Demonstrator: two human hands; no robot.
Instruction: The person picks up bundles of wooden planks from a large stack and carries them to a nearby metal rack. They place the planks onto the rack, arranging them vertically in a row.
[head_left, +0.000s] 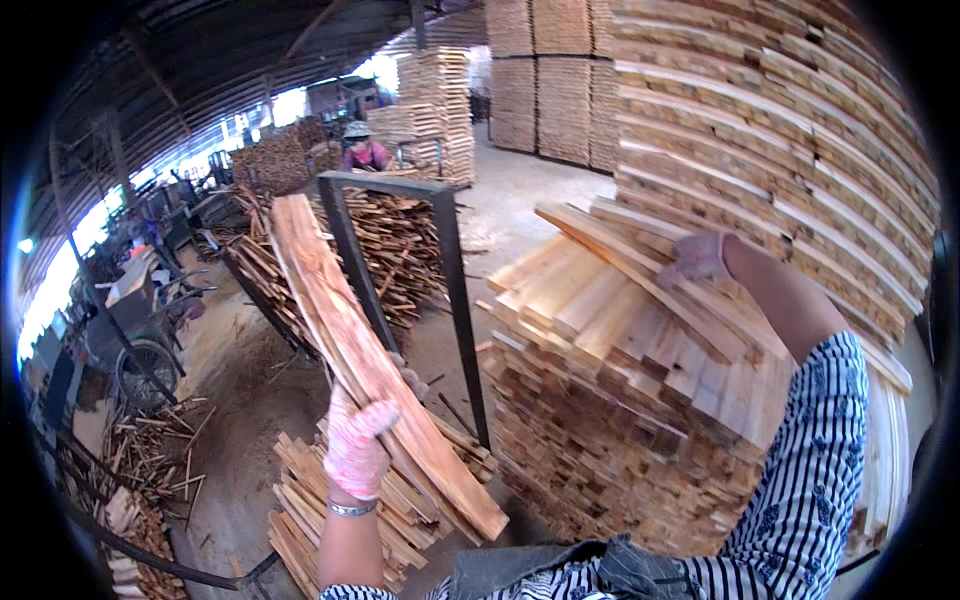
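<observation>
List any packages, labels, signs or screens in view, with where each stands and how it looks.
None show in the head view: no package, label, sign or screen.
Only bare timber: the left hand grips a bundle of wooden slats; the right hand rests on a stack of pale boards.

we see rough-sawn, matt wooden slats [360, 350] gripped in the left hand [355, 450], which wears a pink-patterned cloth glove; the right hand [695, 258], gloved in the same cloth, rests on a stack of pale raw wood boards [620, 330]. a dark matt metal frame [450, 260] stands between.
</observation>
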